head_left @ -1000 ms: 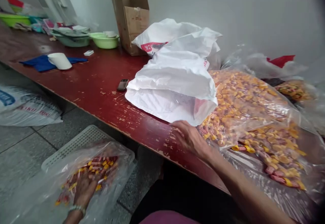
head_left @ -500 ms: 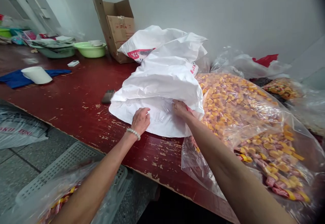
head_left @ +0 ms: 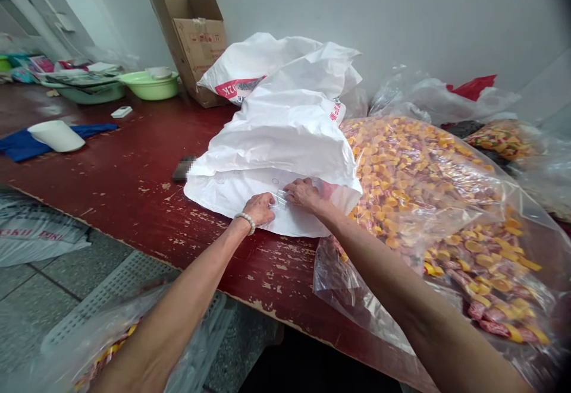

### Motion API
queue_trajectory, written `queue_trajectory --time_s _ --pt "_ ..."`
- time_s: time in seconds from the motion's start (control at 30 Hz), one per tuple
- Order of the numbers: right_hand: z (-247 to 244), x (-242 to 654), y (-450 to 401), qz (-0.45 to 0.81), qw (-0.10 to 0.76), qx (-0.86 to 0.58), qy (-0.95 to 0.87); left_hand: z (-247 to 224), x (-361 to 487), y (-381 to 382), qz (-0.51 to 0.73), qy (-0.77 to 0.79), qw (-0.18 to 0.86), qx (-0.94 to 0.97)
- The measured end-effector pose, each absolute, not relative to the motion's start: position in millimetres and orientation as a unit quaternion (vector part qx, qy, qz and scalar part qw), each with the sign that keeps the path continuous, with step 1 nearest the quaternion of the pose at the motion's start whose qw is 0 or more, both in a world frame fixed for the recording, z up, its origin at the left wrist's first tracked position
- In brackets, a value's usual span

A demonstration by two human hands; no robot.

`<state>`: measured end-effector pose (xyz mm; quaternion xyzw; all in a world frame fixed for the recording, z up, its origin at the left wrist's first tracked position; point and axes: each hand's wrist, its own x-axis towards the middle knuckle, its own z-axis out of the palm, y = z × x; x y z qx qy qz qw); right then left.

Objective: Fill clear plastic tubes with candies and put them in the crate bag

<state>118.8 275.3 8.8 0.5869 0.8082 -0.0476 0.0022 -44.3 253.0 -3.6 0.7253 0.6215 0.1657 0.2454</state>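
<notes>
Left hand (head_left: 260, 210) and right hand (head_left: 302, 192) are close together over the open mouth of a white plastic-like sack (head_left: 276, 143), fingers bent and narrowly spaced at small clear tube-like pieces (head_left: 282, 198). Whether either hand has a piece gripped, I cannot tell. The pieces lie on the sack's inner surface, between the hands. A pale beaded bracelet (head_left: 245, 222) circles the left wrist. The sack lies on a worn red tabletop (head_left: 134, 161), beside a large transparent bag (head_left: 401, 173) full of yellow-and-pink pieces. Behind the sack's left side stands an open brown cardboard box (head_left: 203, 54), with a light green round basin (head_left: 151, 87) beside it. Farther left, a white cylindrical object (head_left: 57, 136) rests on a blue cloth (head_left: 18, 144). Below the table edge is a pale perforated plastic crate (head_left: 98, 292), partly under another transparent bag (head_left: 120, 321).
</notes>
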Motion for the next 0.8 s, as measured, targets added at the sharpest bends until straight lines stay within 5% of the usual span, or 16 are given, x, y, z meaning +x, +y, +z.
queue_trajectory --time_s 0.2,0.37,0.47,0.63,0.8 --pt "8.9 106.9 246.1 -0.03 -0.035 0.59 0.806 -13.9 -69.0 221.2 0.339 0.574 0.353 0.657" --pt "0.6 86.7 218.9 -0.132 -0.234 0.532 0.803 -22.1 -76.6 204.7 0.519 0.471 0.508 0.5" --pt "-6.0 74.8 199.6 -0.182 -0.275 0.515 0.791 -15.7 -76.9 193.8 0.582 0.426 0.558 0.41" --pt "-10.8 61.7 173.4 -0.299 -0.39 0.453 0.744 -0.5 -75.4 170.3 0.598 0.375 0.629 0.325" --pt "-5.5 59.0 163.7 -0.378 -0.41 0.418 0.718 1.5 -79.4 158.5 0.581 0.306 0.702 0.274"
